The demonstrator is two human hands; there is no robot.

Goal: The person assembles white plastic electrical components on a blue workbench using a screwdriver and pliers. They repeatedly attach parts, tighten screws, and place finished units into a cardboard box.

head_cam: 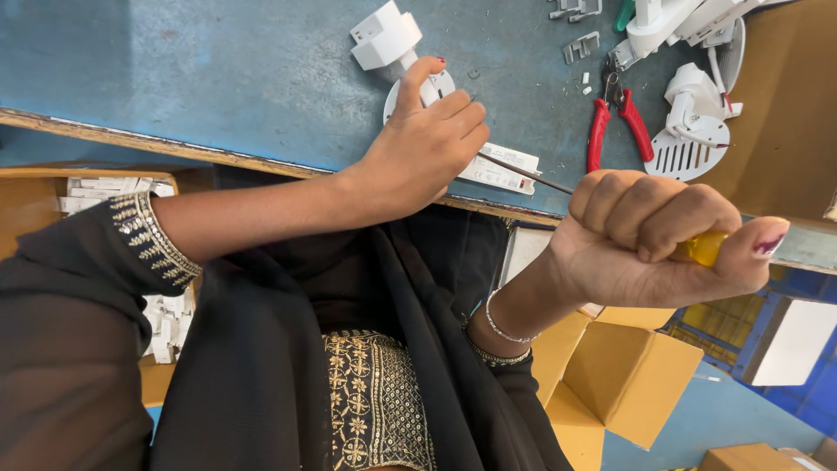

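While right hand [654, 231] is clenching fist tight around yellow-handled screwdriver [697, 249], thin shaft is running toward left hand [423, 144]. Left hand is pressing down, fingers curled over white plastic fitting [392, 44] on blue table [218, 70]. Red-handled pliers [615, 122] lying near, well apart from both hands.

A worn blue workbench [218, 61] with a chipped wooden edge fills the top, while brown cardboard boxes [632, 375] sit on a pale blue floor [715, 419] below, evenly lit.
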